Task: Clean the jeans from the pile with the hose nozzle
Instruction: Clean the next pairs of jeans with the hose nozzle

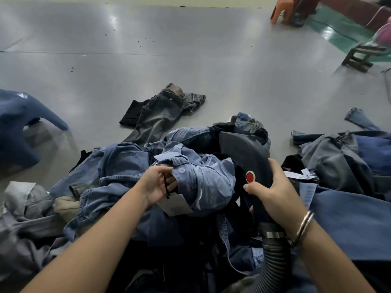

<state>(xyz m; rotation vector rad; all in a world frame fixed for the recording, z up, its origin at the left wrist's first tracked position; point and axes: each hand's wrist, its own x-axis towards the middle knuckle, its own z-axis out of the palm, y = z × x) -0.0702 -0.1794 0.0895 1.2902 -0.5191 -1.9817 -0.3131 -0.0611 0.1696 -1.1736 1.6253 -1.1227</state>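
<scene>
A heap of jeans (118, 166) in light and dark blue covers the floor in front of me. My left hand (157, 185) grips the waistband of a light blue pair (203, 174) on top of the heap, beside its white paper tag (175, 205). My right hand (275, 191) holds the dark hose nozzle (243, 153) by its handle, thumb just below the red button (250, 177). The nozzle's mouth points away from me, over dark jeans. A ribbed grey hose (268, 263) runs from the handle down to the bottom edge.
One dark grey pair of jeans (156, 117) lies apart on the grey floor (190, 49) beyond the heap. A blue plastic stool (19, 121) stands at left, an orange chair (285, 11) and a low wooden stool (359, 58) at far right. More denim (342, 157) lies at right.
</scene>
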